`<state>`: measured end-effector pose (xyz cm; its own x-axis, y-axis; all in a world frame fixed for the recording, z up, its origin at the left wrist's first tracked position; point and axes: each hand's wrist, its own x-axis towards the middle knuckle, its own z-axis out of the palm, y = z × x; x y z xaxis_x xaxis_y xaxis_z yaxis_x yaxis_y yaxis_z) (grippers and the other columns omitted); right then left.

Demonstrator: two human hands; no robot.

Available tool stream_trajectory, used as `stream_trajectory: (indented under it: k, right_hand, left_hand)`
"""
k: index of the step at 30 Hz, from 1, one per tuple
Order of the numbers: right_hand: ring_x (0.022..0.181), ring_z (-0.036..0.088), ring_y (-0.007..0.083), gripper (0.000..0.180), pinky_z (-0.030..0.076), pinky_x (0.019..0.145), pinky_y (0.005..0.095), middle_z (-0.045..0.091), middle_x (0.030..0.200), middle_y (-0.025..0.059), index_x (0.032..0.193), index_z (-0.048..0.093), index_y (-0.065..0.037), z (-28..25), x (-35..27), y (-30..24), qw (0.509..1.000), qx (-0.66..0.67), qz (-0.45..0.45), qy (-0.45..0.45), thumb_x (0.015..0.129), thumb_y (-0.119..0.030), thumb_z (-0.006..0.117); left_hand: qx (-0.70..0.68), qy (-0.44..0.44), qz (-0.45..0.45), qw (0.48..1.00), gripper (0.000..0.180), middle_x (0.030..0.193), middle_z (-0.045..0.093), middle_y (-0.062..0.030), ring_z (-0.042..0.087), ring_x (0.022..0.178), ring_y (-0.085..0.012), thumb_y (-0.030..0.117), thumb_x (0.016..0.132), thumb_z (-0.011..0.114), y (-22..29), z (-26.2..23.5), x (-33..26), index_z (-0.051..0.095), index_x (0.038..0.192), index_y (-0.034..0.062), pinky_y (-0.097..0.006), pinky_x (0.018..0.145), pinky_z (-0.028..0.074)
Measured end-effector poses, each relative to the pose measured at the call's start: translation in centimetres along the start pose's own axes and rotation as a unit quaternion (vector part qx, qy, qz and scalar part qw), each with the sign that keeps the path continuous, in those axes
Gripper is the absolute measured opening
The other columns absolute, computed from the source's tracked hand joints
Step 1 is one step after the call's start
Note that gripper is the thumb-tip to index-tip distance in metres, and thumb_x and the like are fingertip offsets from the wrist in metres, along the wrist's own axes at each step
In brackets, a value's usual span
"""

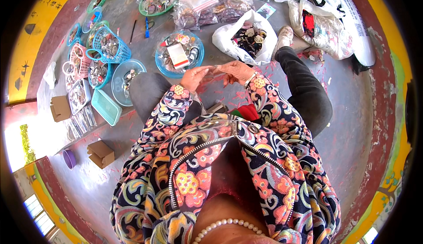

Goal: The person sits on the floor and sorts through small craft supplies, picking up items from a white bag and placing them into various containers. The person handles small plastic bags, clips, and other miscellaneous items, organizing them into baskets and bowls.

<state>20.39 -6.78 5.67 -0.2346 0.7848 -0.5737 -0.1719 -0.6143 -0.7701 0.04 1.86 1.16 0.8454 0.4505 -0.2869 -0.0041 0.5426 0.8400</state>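
Head view: left fingers (201, 71) and right fingers (227, 68) pinch an indistinct item (213, 70) near blue basin (201, 57) and white bag (223, 42).

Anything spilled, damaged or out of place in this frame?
Yes: small pink scraps lie strewn loose over the grey floor, littering it rather than being contained. The dark red border at far right looks damaged, its paint patchy.

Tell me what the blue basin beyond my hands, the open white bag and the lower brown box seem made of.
Blue basin: probably smooth plastic, from its even colour and rounded rim. White bag: apparently thin plastic film, glossy, with soft creases. Brown box: likely matte cardboard, from plain tan faces and crisp folds.
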Motion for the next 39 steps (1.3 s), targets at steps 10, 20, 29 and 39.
stream_trajectory:
  k: [10,20,29,39]
  right_hand:
    - [0.056,0.054,0.0084,0.047,0.035,0.043,0.0198,0.060,0.091,0.0026,0.108,0.058,-0.011,1.2,-0.7,-0.7,0.999,0.031,-0.036,0.010,0.078,-0.047,0.057]
    - [0.070,0.055,0.0096,0.049,0.034,0.047,0.0192,0.058,0.105,0.0038,0.114,0.054,-0.013,1.2,-0.9,-0.8,0.998,0.049,-0.041,-0.018,0.079,-0.047,0.055]
    - [0.074,0.059,0.0116,0.045,0.045,0.051,0.0203,0.058,0.107,0.0086,0.119,0.048,-0.008,1.0,-0.5,-0.5,0.997,0.059,-0.034,-0.041,0.085,-0.038,0.051]
    - [0.070,0.058,0.0104,0.040,0.038,0.046,0.0182,0.060,0.102,0.0046,0.114,0.054,-0.010,1.4,-0.8,-0.3,0.995,0.076,-0.053,-0.047,0.084,-0.036,0.053]
  left_hand:
    - [0.001,-0.014,0.029,0.999,0.036,0.119,0.048,-0.0124,0.048,0.110,-0.0204,0.018,0.093,0.037,1.4,1.4,-0.6,0.040,0.124,0.0008,-0.032,0.088,0.043]
    - [-0.035,0.012,0.032,0.999,0.036,0.122,0.045,-0.0094,0.046,0.110,-0.0186,0.018,0.092,0.037,1.4,2.0,-0.8,0.039,0.125,0.0040,-0.030,0.081,0.046]
    - [0.092,0.095,0.031,0.991,0.026,0.102,0.059,-0.0055,0.055,0.093,-0.0122,0.013,0.089,0.046,0.8,0.8,-0.2,0.053,0.112,0.0036,-0.023,0.063,0.048]
    - [-0.014,0.098,0.022,0.995,0.022,0.097,0.060,-0.0078,0.058,0.091,-0.0158,0.012,0.089,0.046,0.4,1.0,-0.1,0.055,0.105,0.0006,-0.025,0.068,0.049]
